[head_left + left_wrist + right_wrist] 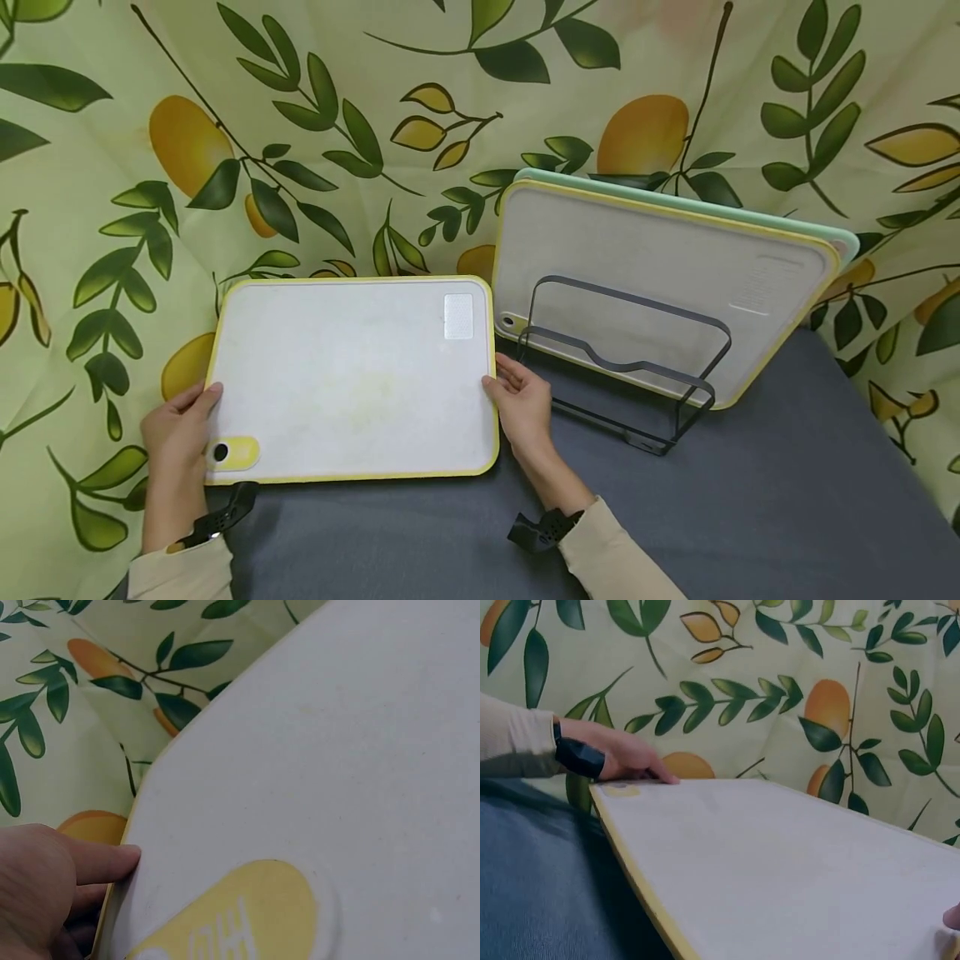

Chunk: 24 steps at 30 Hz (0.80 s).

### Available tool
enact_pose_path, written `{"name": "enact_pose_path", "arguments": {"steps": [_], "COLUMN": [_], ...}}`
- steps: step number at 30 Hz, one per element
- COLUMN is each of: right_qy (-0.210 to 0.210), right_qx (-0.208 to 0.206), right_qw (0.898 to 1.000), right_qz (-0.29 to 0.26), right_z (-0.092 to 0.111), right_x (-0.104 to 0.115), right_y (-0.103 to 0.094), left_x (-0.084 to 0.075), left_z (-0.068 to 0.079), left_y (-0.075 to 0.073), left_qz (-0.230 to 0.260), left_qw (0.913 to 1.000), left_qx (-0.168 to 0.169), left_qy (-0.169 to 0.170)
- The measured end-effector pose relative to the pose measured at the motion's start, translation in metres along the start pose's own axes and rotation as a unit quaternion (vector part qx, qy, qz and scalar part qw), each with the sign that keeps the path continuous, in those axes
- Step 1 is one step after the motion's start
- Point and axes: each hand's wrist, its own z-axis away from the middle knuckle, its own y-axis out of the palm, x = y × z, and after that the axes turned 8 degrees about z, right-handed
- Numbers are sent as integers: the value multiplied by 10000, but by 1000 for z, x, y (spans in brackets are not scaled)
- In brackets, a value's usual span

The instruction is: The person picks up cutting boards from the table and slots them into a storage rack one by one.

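A white cutting board [352,375] with a yellow rim is held between both hands in the head view, its broad face turned up toward the camera. My left hand [176,425] grips its left edge, thumb on the face, close to a yellow corner patch [243,452] with a dark hole. On the opposite edge, my right hand [527,408] pinches the rim with the thumb in front and fingers behind. The left wrist view shows the left thumb [112,861] pressing the board's face. Only a thumb tip [952,916] of the right hand shows in the right wrist view.
To the right, a dark wire rack [630,364] stands on the grey-blue cloth [787,467]. Leaning in it are another yellow-rimmed board [637,250] and, behind that, a mint-green-edged board [697,200]. A leaf-and-fruit patterned curtain [450,225] hangs behind everything.
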Motion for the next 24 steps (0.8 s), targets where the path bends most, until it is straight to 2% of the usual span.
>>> {"name": "enact_pose_path", "arguments": {"steps": [5, 11, 19, 24], "right_qy": [126, 235, 107, 21], "right_qx": [3, 92, 61, 34], "right_qw": [9995, 9986, 9987, 9989], "right_qz": [-305, -471, -497, -464], "right_z": [0, -1, 1, 1], "right_x": [7, 12, 26, 31], "right_y": [-3, -6, -16, -22], "left_x": [-3, -5, -14, -19], "left_z": [1, 3, 9, 14], "left_y": [1, -1, 3, 6], "left_qz": [59, 446, 688, 874], "left_qw": [10000, 9990, 9976, 9961], "left_qx": [23, -14, 15, 36], "left_qy": [31, -11, 8, 130]}}
